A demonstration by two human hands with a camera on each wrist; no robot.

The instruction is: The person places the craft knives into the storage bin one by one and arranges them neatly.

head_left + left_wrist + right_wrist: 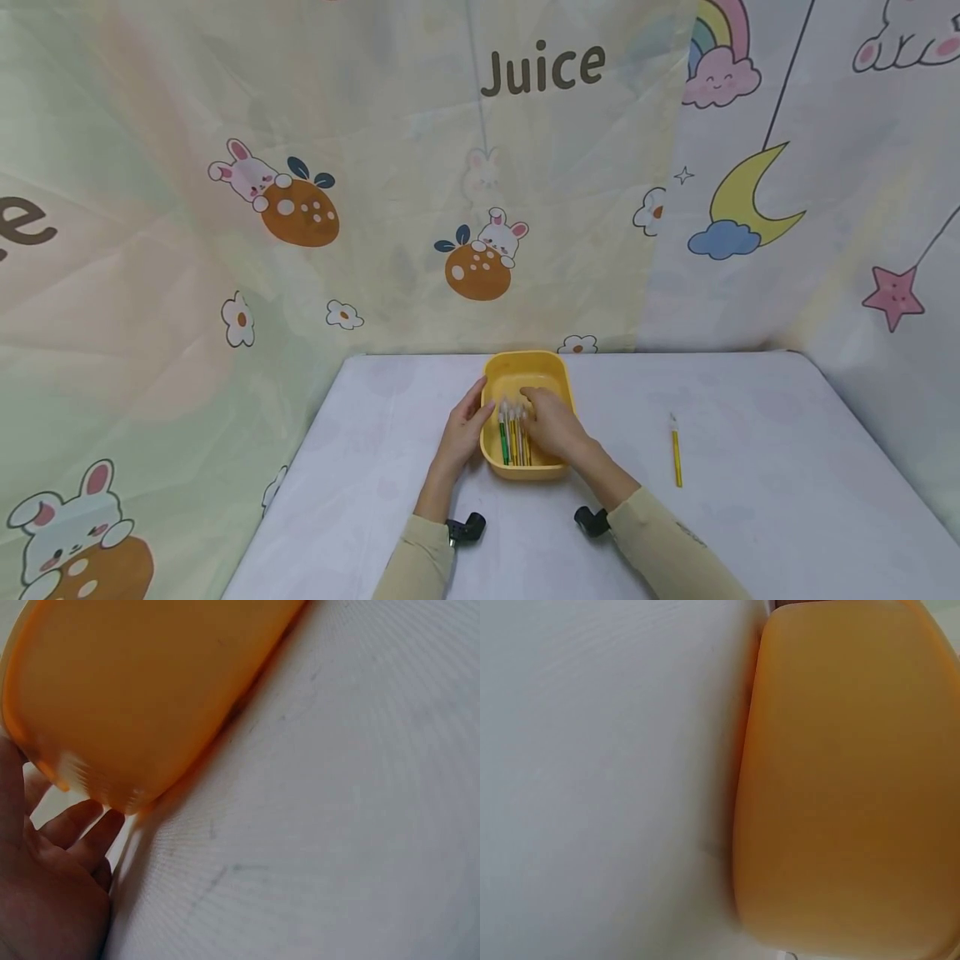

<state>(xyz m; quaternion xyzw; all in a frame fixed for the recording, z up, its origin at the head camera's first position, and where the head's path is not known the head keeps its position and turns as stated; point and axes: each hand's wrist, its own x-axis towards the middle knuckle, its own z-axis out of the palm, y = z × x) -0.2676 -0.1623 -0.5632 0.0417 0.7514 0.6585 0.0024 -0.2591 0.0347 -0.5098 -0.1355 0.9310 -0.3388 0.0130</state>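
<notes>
A yellow plastic tray [525, 472] stands at the middle of the table. Inside, several slim pencils [513, 437], one green and others yellow, lie side by side with pale tips pointing away. My left hand [462, 429] holds the tray's left side, thumb at the rim; its fingers touch the outer wall in the left wrist view. Over the tray's right part is my right hand [557, 427], fingers bent down beside the pencils. Whether it pinches a pencil is hidden. The right wrist view has only the tray's outer wall [847, 780] and the tabletop, no fingers.
To the right, a single yellow pencil [677, 457] with a pale tip lies on the white-covered table [765, 517]. Printed cloth [405, 167] hangs behind the table's far edge and along its sides. Black wrist cameras [467, 528] are strapped to both wrists.
</notes>
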